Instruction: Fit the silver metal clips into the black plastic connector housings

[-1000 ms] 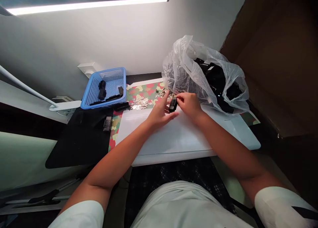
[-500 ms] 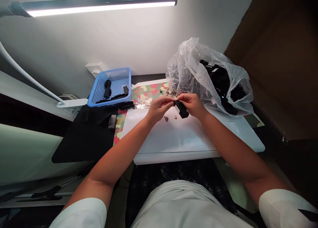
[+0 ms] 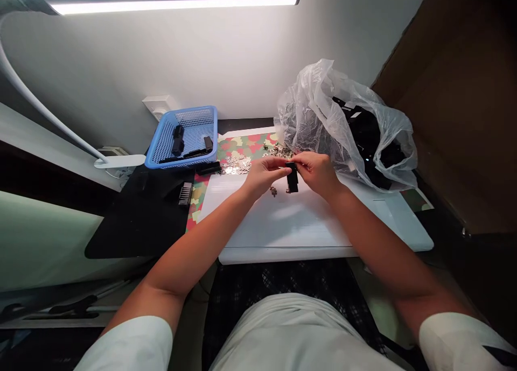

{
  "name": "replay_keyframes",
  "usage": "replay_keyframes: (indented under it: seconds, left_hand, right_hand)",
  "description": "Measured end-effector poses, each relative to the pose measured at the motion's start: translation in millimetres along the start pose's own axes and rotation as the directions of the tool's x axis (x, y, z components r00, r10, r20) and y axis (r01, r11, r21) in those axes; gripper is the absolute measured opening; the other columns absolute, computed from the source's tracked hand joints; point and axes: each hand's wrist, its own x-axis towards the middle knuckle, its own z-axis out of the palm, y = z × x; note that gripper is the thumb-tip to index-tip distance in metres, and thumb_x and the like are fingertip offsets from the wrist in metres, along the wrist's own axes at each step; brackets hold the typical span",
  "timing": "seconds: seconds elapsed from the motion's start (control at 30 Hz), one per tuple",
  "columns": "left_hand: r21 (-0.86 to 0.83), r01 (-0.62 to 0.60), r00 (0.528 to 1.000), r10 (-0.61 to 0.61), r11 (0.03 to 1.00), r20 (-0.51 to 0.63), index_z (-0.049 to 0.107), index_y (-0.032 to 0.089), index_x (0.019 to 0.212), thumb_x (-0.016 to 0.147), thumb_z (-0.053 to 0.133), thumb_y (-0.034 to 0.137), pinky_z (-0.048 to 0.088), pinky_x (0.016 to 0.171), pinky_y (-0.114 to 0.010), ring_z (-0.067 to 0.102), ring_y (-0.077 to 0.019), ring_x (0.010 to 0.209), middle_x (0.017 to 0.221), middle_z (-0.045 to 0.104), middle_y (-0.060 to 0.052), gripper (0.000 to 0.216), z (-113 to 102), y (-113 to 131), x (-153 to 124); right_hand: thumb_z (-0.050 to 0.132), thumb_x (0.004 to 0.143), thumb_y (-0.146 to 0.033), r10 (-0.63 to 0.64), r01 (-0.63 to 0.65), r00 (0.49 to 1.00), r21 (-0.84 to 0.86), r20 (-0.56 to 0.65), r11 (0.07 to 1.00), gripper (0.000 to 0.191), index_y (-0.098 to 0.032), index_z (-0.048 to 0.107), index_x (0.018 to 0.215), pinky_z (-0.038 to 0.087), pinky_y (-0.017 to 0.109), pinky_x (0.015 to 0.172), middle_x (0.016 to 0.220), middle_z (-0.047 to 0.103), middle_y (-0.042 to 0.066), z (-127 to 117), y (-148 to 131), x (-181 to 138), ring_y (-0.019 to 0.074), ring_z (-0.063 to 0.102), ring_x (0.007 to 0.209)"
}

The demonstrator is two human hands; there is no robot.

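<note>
Fingers of both hands are closed on a black connector, held just above a white board, with the left hand at 9 o'clock to it and the right hand at 3. A plastic bag at 1 o'clock holds many black parts. A blue basket at 10 o'clock holds only a few connectors. A camouflage mat at 11 o'clock carries a heap of metal pieces, and a few stray pieces lie just below the hands. Most black parts remain bagged; the heap remains large.
</note>
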Motion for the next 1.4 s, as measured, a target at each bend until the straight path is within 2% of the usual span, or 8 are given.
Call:
replay_keyframes:
  seconds: [0.13, 0.27, 0.53, 0.8, 1.03, 1.23, 1.33, 1.4]
  left_hand:
    - [0.013, -0.002, 1.000, 0.002, 1.000, -0.013, 0.079, 0.015, 0.086, 0.056, 0.092, 0.034, 0.054, 0.086, -0.039, 0.070, -0.0193, 0.084, 0.088, 0.077, -0.008, 0.038, 1.5, -2.6, -0.8]
    - [-0.004, 0.016, 1.000, -0.016, 1.000, -0.014, 0.079, 0.016, 0.086, 0.053, 0.093, 0.035, 0.054, 0.088, -0.039, 0.071, -0.0188, 0.083, 0.088, 0.077, -0.007, 0.040, 3.0, -4.4, -1.0]
    - [-0.037, -0.103, 0.993, 0.105, 0.994, 0.050, 0.077, 0.018, 0.083, 0.060, 0.090, 0.045, 0.054, 0.070, -0.032, 0.068, -0.0152, 0.069, 0.075, 0.074, -0.005, 0.038, -1.8, 3.6, 0.8]
    - [0.050, -0.214, 0.976, 0.210, 0.976, 0.063, 0.076, 0.020, 0.073, 0.068, 0.084, 0.051, 0.052, 0.074, -0.032, 0.062, -0.0150, 0.073, 0.074, 0.068, -0.004, 0.033, -0.5, 8.6, -1.6]
    - [-0.017, -0.077, 0.965, 0.079, 0.997, 0.248, 0.079, 0.018, 0.077, 0.067, 0.084, 0.052, 0.052, 0.075, -0.035, 0.064, -0.0169, 0.072, 0.074, 0.071, -0.006, 0.036, -8.7, 7.6, 1.6]
    - [-0.063, -0.035, 0.987, 0.044, 0.997, 0.155, 0.077, 0.019, 0.078, 0.069, 0.082, 0.055, 0.051, 0.072, -0.030, 0.066, -0.0137, 0.072, 0.078, 0.072, -0.005, 0.038, -7.4, 2.1, 2.0]
    - [-0.151, 0.017, 0.987, 0.007, 0.988, 0.160, 0.074, 0.019, 0.085, 0.069, 0.078, 0.063, 0.054, 0.078, -0.031, 0.069, -0.0143, 0.076, 0.085, 0.073, -0.005, 0.047, -6.0, 1.1, 1.6]
    - [-0.158, 0.069, 0.985, -0.042, 0.985, 0.166, 0.072, 0.021, 0.096, 0.066, 0.081, 0.061, 0.054, 0.078, -0.032, 0.069, -0.0138, 0.075, 0.089, 0.073, -0.005, 0.051, -4.7, 0.4, 1.4]
  right_hand:
    - [0.053, 0.091, -0.017, -0.037, 0.036, 0.999, -0.087, -0.005, 0.996, 0.022, -0.020, 0.075, 0.088, 0.052, 0.032, 0.076, 0.087, 0.076, 0.006, -0.2, 1.9, -1.8, 0.0202, 0.069, 0.082]
    - [0.053, 0.091, -0.020, 0.004, -0.003, 1.000, -0.077, 0.011, 0.997, 0.023, -0.021, 0.075, 0.086, 0.051, 0.033, 0.077, 0.086, 0.076, 0.006, -1.0, -0.8, -1.7, 0.0207, 0.069, 0.082]
    - [0.063, 0.087, -0.032, 0.209, -0.197, 0.978, 0.265, -0.016, 0.944, 0.017, -0.023, 0.076, 0.080, 0.045, 0.030, 0.063, 0.076, 0.071, 0.003, -5.2, -11.9, 3.3, 0.0174, 0.062, 0.070]
    - [0.065, 0.084, -0.031, 0.193, -0.199, 0.980, 0.383, 0.054, 0.902, 0.016, -0.024, 0.079, 0.079, 0.049, 0.031, 0.069, 0.077, 0.073, 0.002, -5.1, -8.5, 1.8, 0.0172, 0.064, 0.073]
    - [0.070, 0.081, -0.036, 0.188, -0.232, 0.972, 0.487, 0.139, 0.842, 0.017, -0.024, 0.080, 0.077, 0.051, 0.031, 0.067, 0.074, 0.074, 0.002, -2.4, -8.0, 2.3, 0.0174, 0.065, 0.069]
    - [0.071, 0.078, -0.037, 0.231, -0.275, 0.961, 0.560, 0.150, 0.781, 0.016, -0.024, 0.080, 0.076, 0.050, 0.030, 0.065, 0.073, 0.073, 0.002, -3.1, -5.8, 3.9, 0.0172, 0.064, 0.070]
    - [0.070, 0.078, -0.036, 0.262, -0.271, 0.961, 0.522, 0.093, 0.809, 0.015, -0.024, 0.080, 0.076, 0.048, 0.030, 0.064, 0.073, 0.072, 0.002, -1.3, -3.3, 3.6, 0.0167, 0.063, 0.069]
    - [0.068, 0.080, -0.036, 0.264, -0.254, 0.964, 0.451, 0.043, 0.856, 0.017, -0.024, 0.080, 0.078, 0.048, 0.030, 0.066, 0.076, 0.074, 0.002, 0.8, -2.6, 3.5, 0.0175, 0.065, 0.072]
